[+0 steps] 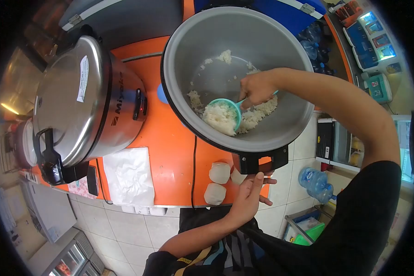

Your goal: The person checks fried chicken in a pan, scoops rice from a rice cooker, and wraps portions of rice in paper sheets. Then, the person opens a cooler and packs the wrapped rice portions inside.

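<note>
My right hand (258, 90) reaches into a large grey rice cooker pot (234, 37) and is closed round the handle of a teal scoop (238, 110). White cooked rice (220, 117) is heaped in the scoop's bowl, low on the pot's near side. Loose rice (261, 113) lies beside it, and smaller clumps stick to the pot's bottom. Just below the pot's black side handle (264, 162) is my left hand (246, 198), fingers apart, thumb at or near the handle's edge; whether it touches is unclear. Several pale rounded bundles (215, 193) lie close by on the orange table.
A closed steel Miyako rice cooker (78, 106) stands on the left of the orange table (170, 156). White paper sheets (129, 177) lie at the front edge, with a black cable (194, 170) nearby. A large water bottle (315, 181) is on the floor at right.
</note>
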`<state>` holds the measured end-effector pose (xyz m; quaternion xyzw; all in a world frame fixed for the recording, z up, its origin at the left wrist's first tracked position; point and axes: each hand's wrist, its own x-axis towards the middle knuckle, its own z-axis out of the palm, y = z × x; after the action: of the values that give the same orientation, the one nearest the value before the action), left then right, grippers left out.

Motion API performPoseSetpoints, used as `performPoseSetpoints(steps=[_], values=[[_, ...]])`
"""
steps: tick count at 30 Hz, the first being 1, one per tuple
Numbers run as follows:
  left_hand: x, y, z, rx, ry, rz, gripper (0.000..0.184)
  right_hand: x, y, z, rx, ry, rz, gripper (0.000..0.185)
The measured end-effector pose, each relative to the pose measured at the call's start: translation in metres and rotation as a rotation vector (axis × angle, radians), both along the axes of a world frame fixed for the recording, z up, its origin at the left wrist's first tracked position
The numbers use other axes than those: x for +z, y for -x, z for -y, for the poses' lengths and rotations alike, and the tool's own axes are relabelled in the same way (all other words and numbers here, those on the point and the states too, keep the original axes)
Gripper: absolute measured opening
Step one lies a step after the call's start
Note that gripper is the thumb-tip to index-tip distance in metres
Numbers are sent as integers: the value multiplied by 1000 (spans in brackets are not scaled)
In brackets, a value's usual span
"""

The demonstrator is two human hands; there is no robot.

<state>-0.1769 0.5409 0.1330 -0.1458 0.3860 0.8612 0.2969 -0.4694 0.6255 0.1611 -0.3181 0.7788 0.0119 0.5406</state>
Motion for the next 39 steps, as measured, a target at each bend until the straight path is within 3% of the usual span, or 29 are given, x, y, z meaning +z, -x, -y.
performPoseSetpoints(steps=[2,4,5,7,14,16,17,19,23,25,28,32,34,39], values=[[-3,2,-1,-7,-1,-25,50,7,-12,-9,2,-1,-25,34],[-7,-2,-3,-25,2,0,50,2,-41,-14,258,421,-711,31],[-6,-1,-3,-24,-2,2,50,11,-52,-4,260,418,-709,31],[-3,0,-1,-12,8,-27,50,35,-68,27,277,118,-521,28],[-2,0,-2,0,4,-13,51,35,-28,9,286,161,-535,25],[-3,0,-2,-10,20,5,52,32,3,0,144,165,-81,29],[-2,1,-2,-9,18,4,52,38,6,-3,145,163,-82,29],[-1,1,-2,-14,6,4,52,55,12,-7,-100,-133,-21,34],[-2,1,-1,-11,4,-7,52,34,50,-33,93,93,-320,30],[-1,1,-2,-3,11,-5,52,40,55,-25,606,-197,-806,21],[-3,-2,-4,13,21,9,51,-9,44,-22,769,-289,-981,15],[-5,-2,-3,15,-4,11,50,-19,35,-24,838,-370,-832,16],[0,0,-2,3,36,19,49,-7,42,-38,728,-208,-738,16],[-1,0,-1,-17,17,44,49,-9,18,-30,691,-135,-555,18]])
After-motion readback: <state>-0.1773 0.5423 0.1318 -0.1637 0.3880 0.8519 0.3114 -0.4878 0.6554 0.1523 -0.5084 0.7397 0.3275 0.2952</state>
